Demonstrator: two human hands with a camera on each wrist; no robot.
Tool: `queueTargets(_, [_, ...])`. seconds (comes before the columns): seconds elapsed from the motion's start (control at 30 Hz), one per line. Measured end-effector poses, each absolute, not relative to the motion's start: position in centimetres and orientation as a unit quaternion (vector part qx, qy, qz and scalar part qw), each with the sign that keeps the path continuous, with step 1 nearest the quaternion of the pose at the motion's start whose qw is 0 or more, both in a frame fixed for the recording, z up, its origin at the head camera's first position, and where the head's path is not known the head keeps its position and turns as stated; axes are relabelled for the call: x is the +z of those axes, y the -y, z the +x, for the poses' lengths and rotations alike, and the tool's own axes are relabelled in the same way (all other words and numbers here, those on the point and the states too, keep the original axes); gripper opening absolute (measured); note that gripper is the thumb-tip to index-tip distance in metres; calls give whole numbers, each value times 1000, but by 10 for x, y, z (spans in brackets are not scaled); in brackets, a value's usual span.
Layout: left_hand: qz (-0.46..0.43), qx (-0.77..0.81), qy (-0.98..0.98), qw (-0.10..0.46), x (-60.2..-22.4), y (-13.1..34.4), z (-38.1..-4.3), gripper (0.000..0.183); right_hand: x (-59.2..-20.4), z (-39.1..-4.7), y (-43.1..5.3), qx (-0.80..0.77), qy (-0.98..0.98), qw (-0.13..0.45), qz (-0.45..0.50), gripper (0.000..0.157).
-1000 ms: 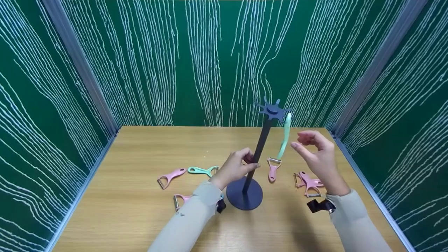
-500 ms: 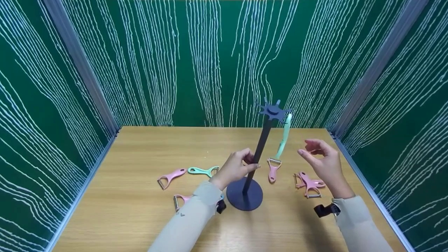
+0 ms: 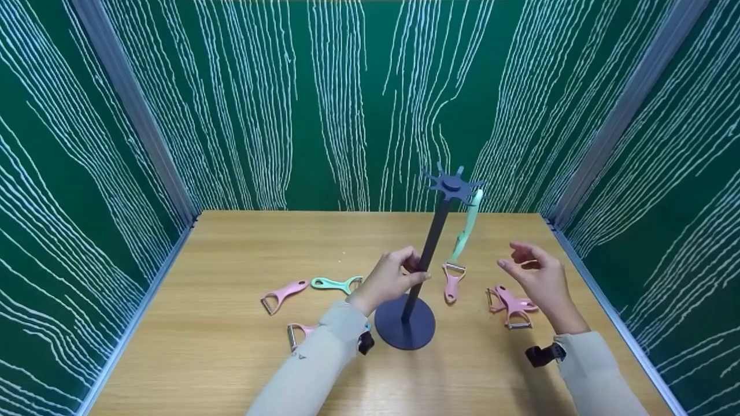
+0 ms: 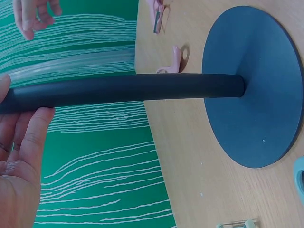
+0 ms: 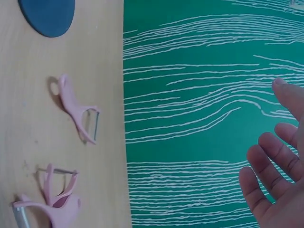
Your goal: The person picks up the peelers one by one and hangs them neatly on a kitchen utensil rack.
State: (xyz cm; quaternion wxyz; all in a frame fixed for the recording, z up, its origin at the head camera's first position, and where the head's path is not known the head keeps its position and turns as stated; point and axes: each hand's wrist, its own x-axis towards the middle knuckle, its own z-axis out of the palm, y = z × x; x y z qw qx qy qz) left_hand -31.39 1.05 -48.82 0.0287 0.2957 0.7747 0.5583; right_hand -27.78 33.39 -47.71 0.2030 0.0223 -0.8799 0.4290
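My left hand (image 3: 386,281) grips the dark pole of a round-based stand (image 3: 437,228), fingers and thumb around it; the left wrist view shows the same pole (image 4: 142,88) up close. From a hook on the stand's star-shaped top (image 3: 452,184) hangs a mint-green peeler (image 3: 469,226), seen nearly edge-on. My right hand (image 3: 540,283) is in the air right of the stand, fingers loosely bent and holding nothing. In the right wrist view that hand (image 5: 278,175) is bare of any object. A pink peeler (image 3: 452,284) lies behind the stand's base, and overlapping pink peelers (image 3: 511,306) lie near my right hand.
On the left of the table (image 3: 191,346) lie a pink peeler (image 3: 283,293) and a mint-green peeler (image 3: 335,284). Another pink peeler (image 3: 299,330) is partly covered by my left forearm. Green walls with white lines (image 3: 335,115) enclose the back and sides.
My right hand has moved down and to the right, away from the hanging peeler. That peeler's lower end has swung slightly left. The left hand and stand stay in place.
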Motion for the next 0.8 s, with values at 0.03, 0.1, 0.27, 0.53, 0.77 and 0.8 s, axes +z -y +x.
queueTargets(0.03, [296, 558, -775, 28, -488, -11, -314, 10, -479, -278, -335, 428, 881, 200, 21, 46])
queueTargets(0.1, [296, 557, -775, 27, -489, -11, -314, 10, -482, -278, -338, 428, 882, 195, 20, 47])
queueTargets(0.27, [298, 557, -774, 28, -488, -10, -314, 10, -490, -278, -343, 418, 889, 184, 16, 49])
queueTargets(0.53, [299, 559, -773, 34, -487, -10, -313, 10, -500, -278, -350, 411, 897, 163, 7, 52])
queueTargets(0.77, [307, 553, -775, 20, -487, -10, -313, 10, -513, -279, -361, 396, 907, 144, -4, 53])
queueTargets(0.8, [306, 552, -775, 21, -487, -10, -313, 11, -515, -279, -362, 392, 909, 142, -5, 53])
